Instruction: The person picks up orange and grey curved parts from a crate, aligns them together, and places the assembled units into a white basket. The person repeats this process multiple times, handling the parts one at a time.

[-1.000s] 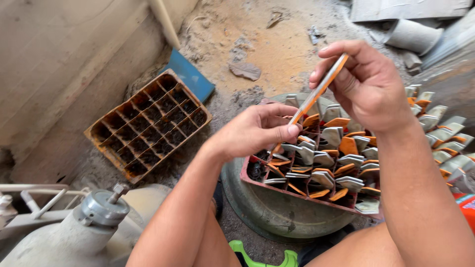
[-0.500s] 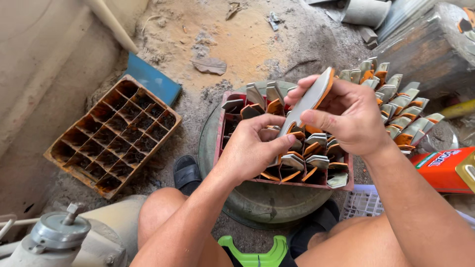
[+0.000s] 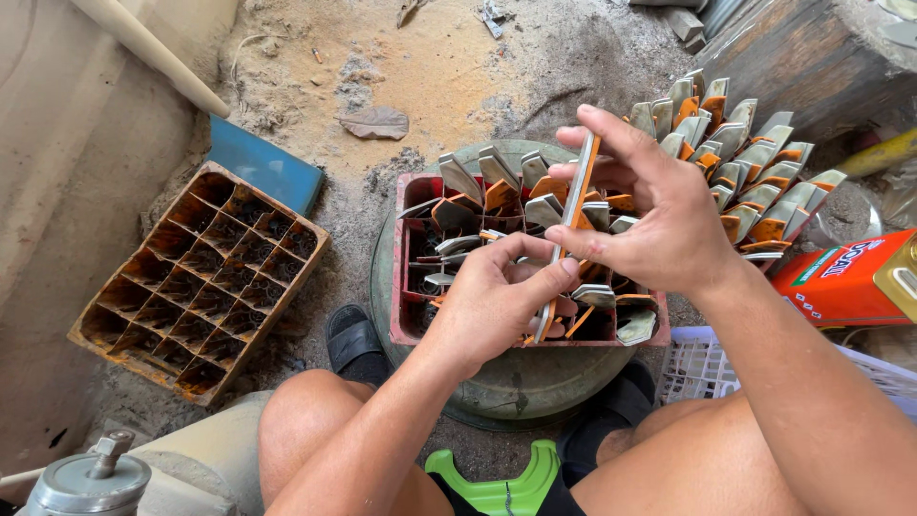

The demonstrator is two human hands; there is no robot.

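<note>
Sandy, littered ground surrounds a red compartmented plastic crate (image 3: 413,287) resting on a round grey drum lid (image 3: 506,387). Above the crate, the left hand (image 3: 492,301) and right hand (image 3: 659,215) are both closed, pinching a thin orange-and-grey metal blade (image 3: 573,215) near its ends. The blade looks light, stiff and sharp-edged; flat faces suit gripping. An empty brown crate (image 3: 196,282) lies at nine o'clock.

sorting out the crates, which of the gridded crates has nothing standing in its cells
The rusty brown crate at the left on the ground: its cells show only dark debris. The red crate under the hands and the crate behind it hold upright orange-and-grey blades.
</note>
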